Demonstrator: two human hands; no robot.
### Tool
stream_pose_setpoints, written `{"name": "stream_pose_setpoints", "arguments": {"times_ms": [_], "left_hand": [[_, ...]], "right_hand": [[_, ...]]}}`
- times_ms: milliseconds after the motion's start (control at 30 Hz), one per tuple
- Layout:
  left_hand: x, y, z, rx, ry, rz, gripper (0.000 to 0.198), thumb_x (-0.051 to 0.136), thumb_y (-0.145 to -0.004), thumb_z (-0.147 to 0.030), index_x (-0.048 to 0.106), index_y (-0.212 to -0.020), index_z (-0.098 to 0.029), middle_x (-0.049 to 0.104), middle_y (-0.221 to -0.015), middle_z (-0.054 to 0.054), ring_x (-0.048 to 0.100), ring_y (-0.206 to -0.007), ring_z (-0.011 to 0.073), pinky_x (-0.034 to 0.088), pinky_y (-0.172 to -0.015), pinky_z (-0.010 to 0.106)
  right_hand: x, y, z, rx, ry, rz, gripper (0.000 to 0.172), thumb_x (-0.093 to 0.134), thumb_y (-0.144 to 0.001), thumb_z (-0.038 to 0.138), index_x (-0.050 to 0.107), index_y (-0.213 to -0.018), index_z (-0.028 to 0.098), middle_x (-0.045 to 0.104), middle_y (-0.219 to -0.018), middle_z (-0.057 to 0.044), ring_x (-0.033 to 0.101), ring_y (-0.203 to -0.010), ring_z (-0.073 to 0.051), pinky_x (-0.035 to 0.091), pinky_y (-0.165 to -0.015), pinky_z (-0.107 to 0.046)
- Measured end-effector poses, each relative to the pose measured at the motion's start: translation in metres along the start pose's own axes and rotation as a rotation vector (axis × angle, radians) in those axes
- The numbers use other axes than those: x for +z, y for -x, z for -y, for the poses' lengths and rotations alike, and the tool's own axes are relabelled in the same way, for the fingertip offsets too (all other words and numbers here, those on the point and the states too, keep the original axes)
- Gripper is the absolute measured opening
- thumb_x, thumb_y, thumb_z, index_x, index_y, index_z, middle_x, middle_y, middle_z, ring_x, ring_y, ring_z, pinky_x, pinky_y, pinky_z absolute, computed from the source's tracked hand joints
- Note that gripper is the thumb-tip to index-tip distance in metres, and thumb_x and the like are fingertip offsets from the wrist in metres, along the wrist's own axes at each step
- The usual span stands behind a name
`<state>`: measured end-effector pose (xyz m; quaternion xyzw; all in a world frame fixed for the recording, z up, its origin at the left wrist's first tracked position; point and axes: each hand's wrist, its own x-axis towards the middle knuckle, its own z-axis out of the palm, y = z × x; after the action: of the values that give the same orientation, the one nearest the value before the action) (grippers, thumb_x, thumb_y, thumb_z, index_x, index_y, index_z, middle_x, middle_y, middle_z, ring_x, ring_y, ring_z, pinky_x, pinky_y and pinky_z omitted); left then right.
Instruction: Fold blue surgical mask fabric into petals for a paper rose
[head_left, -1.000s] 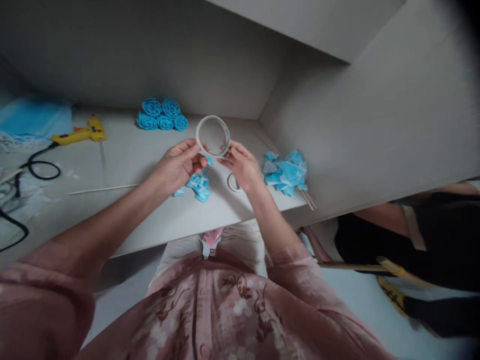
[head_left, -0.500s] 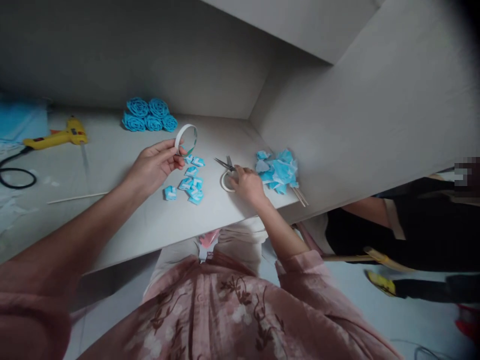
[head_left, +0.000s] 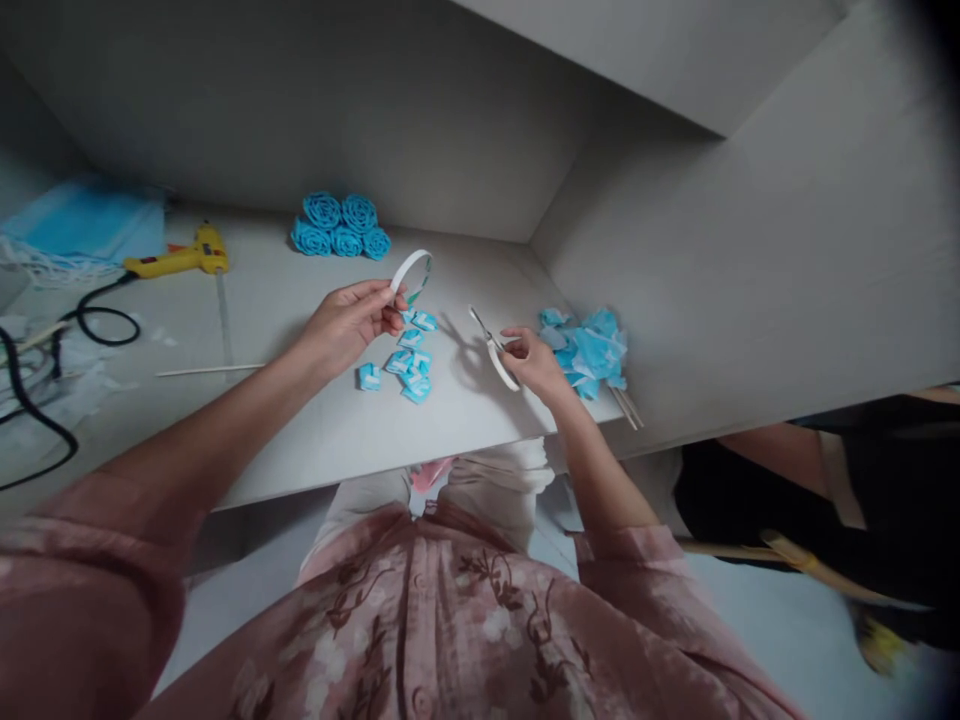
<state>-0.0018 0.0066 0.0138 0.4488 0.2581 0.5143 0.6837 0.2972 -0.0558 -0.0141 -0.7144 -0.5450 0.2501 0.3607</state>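
A narrow roll of white tape (head_left: 409,268) is pinched upright by the fingers of my left hand (head_left: 346,325). Just below and beside it, several small folded pieces of blue-and-white material (head_left: 411,362) lie on the table. My right hand (head_left: 538,365) holds a pair of scissors (head_left: 501,362) by its white handles, above the table. The metal blades point up and toward the left, and the fingers hide part of the handles. Close behind that hand sits a bunch of crumpled blue sheet material (head_left: 592,350) with thin sticks (head_left: 626,408) coming out of it.
Several blue rolled roses (head_left: 341,225) are stacked near the back panel. A yellow glue gun (head_left: 187,255) with a black cord stands left, near blue face masks (head_left: 90,220) and white scraps. A thin stick (head_left: 210,370) lies near my left forearm. Another person (head_left: 795,490) is at the right.
My right hand has raised the scissors off the table and turned them. My left hand still holds the tape roll, now tilted a little differently. The whole view has shifted.
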Motion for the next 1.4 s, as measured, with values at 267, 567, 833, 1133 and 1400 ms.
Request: {"name": "stream_pose_setpoints", "arguments": {"times_ms": [267, 567, 833, 1133, 1400], "left_hand": [[0.004, 0.003, -0.005, -0.024, -0.037, -0.032, 0.018, 0.07, -0.097, -0.02, 0.07, -0.081, -0.011, 0.068, -0.074, 0.003, 0.061, -0.056, 0.01, 0.05, -0.059, 0.024], [0.001, 0.003, 0.002, -0.068, 0.03, 0.002, 0.014, 0.07, -0.095, -0.022, 0.074, -0.101, -0.01, 0.071, -0.084, 0.006, 0.068, -0.068, 0.0134, 0.055, -0.066, 0.027], [0.006, 0.008, -0.002, -0.093, 0.005, 0.119, 0.03, 0.086, -0.076, -0.026, 0.068, -0.098, -0.016, 0.064, -0.07, -0.003, 0.063, -0.062, 0.0121, 0.051, -0.064, 0.026], [0.009, 0.01, -0.004, -0.102, -0.098, 0.09, 0.03, 0.09, -0.066, -0.028, 0.063, -0.071, -0.016, 0.061, -0.06, -0.001, 0.058, -0.056, 0.011, 0.046, -0.057, 0.024], [0.006, 0.009, -0.003, -0.062, -0.118, 0.072, 0.022, 0.085, -0.063, -0.023, 0.065, -0.068, -0.017, 0.06, -0.055, 0.0, 0.056, -0.055, 0.011, 0.043, -0.057, 0.024]], "right_hand": [[-0.007, 0.011, 0.013, 0.116, -0.582, 0.132, 0.044, 0.088, -0.069, 0.042, 0.069, -0.104, 0.023, 0.071, -0.081, 0.003, 0.067, -0.071, -0.015, 0.055, -0.066, -0.028], [0.013, 0.058, 0.046, 0.15, -1.144, 0.508, 0.043, 0.075, -0.08, 0.058, 0.073, -0.105, 0.024, 0.072, -0.081, -0.001, 0.066, -0.072, -0.017, 0.067, -0.092, -0.043], [0.028, 0.073, 0.049, 0.071, -1.014, 0.558, 0.05, 0.087, -0.074, 0.06, 0.078, -0.104, 0.022, 0.074, -0.087, -0.005, 0.071, -0.079, -0.02, 0.064, -0.092, -0.043], [0.03, 0.076, 0.047, 0.034, -0.927, 0.448, 0.054, 0.098, -0.067, 0.054, 0.084, -0.108, 0.022, 0.081, -0.091, -0.005, 0.076, -0.079, -0.018, 0.061, -0.082, -0.033], [0.021, 0.072, 0.044, 0.012, -0.753, 0.268, 0.052, 0.098, -0.064, 0.054, 0.083, -0.105, 0.026, 0.08, -0.088, -0.002, 0.074, -0.082, -0.018, 0.056, -0.078, -0.032]]}}
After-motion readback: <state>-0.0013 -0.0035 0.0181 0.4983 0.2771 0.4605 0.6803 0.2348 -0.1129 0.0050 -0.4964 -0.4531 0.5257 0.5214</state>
